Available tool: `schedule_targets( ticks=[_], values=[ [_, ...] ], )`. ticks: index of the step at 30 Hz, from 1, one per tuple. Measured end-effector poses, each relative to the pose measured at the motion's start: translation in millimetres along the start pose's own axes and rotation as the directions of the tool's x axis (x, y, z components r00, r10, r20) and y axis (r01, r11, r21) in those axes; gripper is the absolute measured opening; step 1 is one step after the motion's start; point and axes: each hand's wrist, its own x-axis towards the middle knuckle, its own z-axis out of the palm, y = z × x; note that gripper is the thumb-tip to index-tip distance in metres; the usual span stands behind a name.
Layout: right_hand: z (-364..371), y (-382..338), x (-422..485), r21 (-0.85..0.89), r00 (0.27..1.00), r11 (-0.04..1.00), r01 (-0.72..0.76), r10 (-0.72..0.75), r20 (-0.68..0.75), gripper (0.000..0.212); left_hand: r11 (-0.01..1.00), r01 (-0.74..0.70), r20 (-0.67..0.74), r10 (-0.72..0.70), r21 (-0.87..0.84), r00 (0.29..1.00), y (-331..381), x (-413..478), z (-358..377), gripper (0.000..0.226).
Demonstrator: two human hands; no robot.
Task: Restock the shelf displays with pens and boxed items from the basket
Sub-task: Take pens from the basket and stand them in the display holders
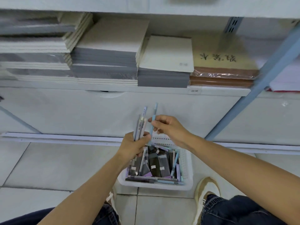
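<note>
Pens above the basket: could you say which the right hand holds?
The light blue pen, alone in the right hand; the left hand grips the other pens.

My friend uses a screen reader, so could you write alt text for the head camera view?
A person's left hand grips a bundle of pastel pens while the right hand pinches one light blue pen, both above a white plastic basket of pens and dark boxed items on a tiled floor. Behind, a white shelf holds stacks of grey and cream notebooks.

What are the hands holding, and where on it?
The left hand grips a bundle of pens by their lower ends; right hand pinches one blue pen mid-barrel.
</note>
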Motion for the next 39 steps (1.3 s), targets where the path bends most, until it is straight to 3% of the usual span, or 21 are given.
schedule_targets(
  ticks=[3,6,9,12,17,23,25,29,31,39],
  values=[
    [4,-46,-11,0.019,0.991,0.991,0.130,-0.131,0.026,0.014,0.992,-0.124,0.030,0.122,0.038,0.992,39,-13,0,0.016],
    [5,-101,-23,-0.078,0.948,0.947,0.311,-0.315,-0.048,0.013,0.956,-0.280,0.024,0.279,0.089,0.960,87,-26,-4,0.014],
    [4,-160,-36,-0.200,0.836,0.858,0.473,-0.509,-0.206,0.019,0.914,-0.386,0.063,0.381,0.128,0.922,138,-42,-6,0.012],
    [1,-216,-49,-0.263,0.740,0.770,0.582,-0.635,-0.220,0.012,0.878,-0.466,0.103,0.457,0.108,0.884,186,-56,-7,0.009],
    [-18,-300,-71,-0.228,0.600,0.652,0.723,-0.756,-0.262,0.011,0.803,-0.595,0.115,0.589,0.024,0.800,259,-70,-10,0.009],
    [-60,-383,-70,-0.364,0.401,0.542,0.758,-0.826,-0.396,0.016,0.771,-0.628,0.048,0.627,0.101,0.778,324,-63,-10,0.022],
    [-73,-394,-60,-0.440,0.408,0.554,0.706,-0.827,-0.387,0.015,0.778,-0.623,0.024,0.624,0.074,0.781,336,-59,-9,0.023],
    [-80,-389,-34,-0.498,0.553,0.628,0.598,-0.773,-0.310,0.017,0.778,-0.628,0.054,0.626,0.013,0.778,350,-49,-6,0.019],
    [-76,-386,-24,-0.515,0.590,0.632,0.579,-0.761,-0.270,0.015,0.770,-0.637,0.042,0.636,0.022,0.771,354,-45,-6,0.019],
    [-79,-397,-8,-0.668,0.605,0.537,0.515,-0.780,-0.161,0.013,0.759,-0.648,0.011,0.649,0.066,0.761,359,-32,-6,0.020]
  ],
)
